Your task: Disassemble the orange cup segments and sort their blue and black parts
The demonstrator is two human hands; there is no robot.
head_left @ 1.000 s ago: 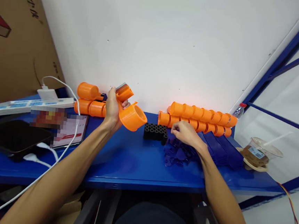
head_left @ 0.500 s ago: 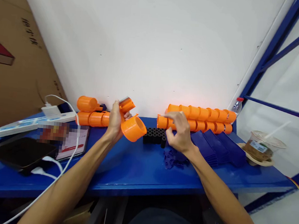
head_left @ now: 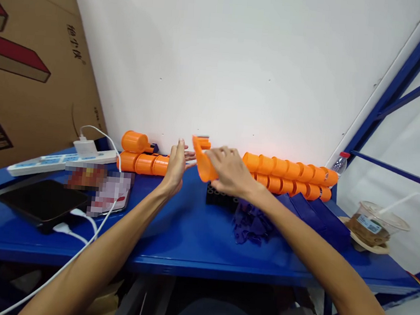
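Note:
My right hand [head_left: 229, 171], slightly blurred, is closed around an orange plastic cup-shaped part [head_left: 204, 166]. The part's side bracket points up and carries a grey strip at its top. Just left of it, my left hand [head_left: 175, 168] is raised with its fingers stretched out and apart from the cup. A thin pale thing shows by the left fingertips, too small to name. Below the right hand stand black cylindrical pieces [head_left: 214, 197], partly hidden by it. Thin dark blue cut-out pieces [head_left: 250, 225] lie in a heap beside them.
Orange cups [head_left: 286, 169] are stacked in two rows at the right, more orange cups [head_left: 136, 163] at the left. Blue sheets [head_left: 306, 212], a drink cup [head_left: 373, 225] and a bottle [head_left: 340, 164] stand right. A power strip [head_left: 58, 161], black box [head_left: 42, 204] and phone [head_left: 111, 195] lie left.
The orange cup-shaped part has passed from my left hand to my right hand. My right hand has moved left toward it, and my left fingers have opened. The camera view has shifted a little.

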